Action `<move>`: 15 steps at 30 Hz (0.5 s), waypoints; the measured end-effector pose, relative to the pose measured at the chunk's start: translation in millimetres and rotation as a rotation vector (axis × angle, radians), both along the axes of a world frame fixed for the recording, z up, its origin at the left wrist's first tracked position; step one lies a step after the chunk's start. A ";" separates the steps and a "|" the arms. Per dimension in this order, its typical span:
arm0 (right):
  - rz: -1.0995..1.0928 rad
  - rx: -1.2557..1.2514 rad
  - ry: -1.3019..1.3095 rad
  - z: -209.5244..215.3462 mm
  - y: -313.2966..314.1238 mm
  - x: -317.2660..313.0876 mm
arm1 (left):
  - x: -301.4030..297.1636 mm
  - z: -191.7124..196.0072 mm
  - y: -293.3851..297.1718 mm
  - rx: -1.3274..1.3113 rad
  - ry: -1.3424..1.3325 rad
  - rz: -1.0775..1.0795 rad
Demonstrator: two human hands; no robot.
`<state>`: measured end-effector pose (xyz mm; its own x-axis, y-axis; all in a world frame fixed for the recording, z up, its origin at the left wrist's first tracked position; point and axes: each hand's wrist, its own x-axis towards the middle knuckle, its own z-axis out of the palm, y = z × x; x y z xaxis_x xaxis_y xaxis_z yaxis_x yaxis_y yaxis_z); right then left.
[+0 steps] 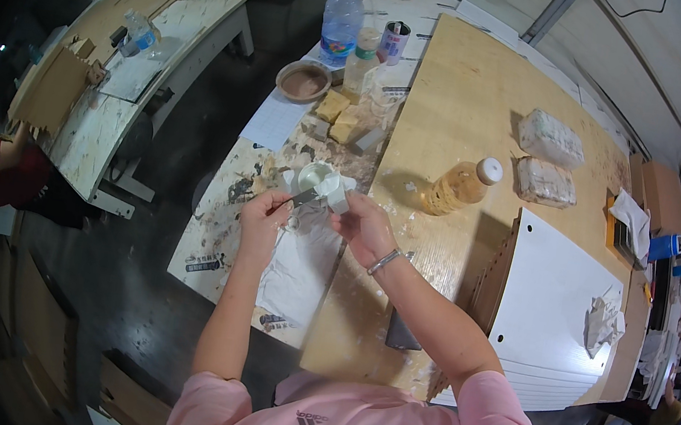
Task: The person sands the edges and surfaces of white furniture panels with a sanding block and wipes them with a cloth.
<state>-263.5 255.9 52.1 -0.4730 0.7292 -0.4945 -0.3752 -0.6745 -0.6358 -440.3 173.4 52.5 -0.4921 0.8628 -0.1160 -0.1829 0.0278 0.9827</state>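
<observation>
Workbench: a long pale wooden board (455, 124) runs away from the person, with a paint-smeared white sheet-covered strip (219, 222) along its left edge.
White panels: a stack of flat white boards with small drilled holes (552, 301) lies on the right of the bench, a crumpled white rag (601, 320) on top.
Wrapped blocks: two whitish plastic-wrapped bundles (547, 158) sit beyond the panels.
Bottles: a clear water bottle with a blue cap (342, 19) stands at the far end; a clear bottle of amber liquid with a white cap (460, 185) lies tilted near the middle.
Bowl: a round brown bowl (303, 80) rests near yellow sponge blocks (336, 116).
White tub: a small round white plastic container (316, 182) is held above the sheet-covered strip, between both hands.
Right hand: the right hand (364, 226) is curled around the tub's right side, fingers closed on it.
Left hand: the left hand (265, 213) pinches a thin dark tool (304, 197) whose tip meets the tub; what kind of tool cannot be told.
</observation>
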 end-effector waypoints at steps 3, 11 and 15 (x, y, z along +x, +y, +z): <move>0.023 -0.006 0.029 4.1 -3.4 -5.3 | -10.1 -9.9 -2.6 0.029 0.057 0.034; -0.057 -0.023 -0.024 4.4 -2.1 -3.0 | 17.1 -10.8 -10.4 0.069 0.063 0.023; -0.004 -0.024 0.039 2.7 -9.5 -7.0 | 5.6 -17.6 -1.7 0.081 0.051 0.138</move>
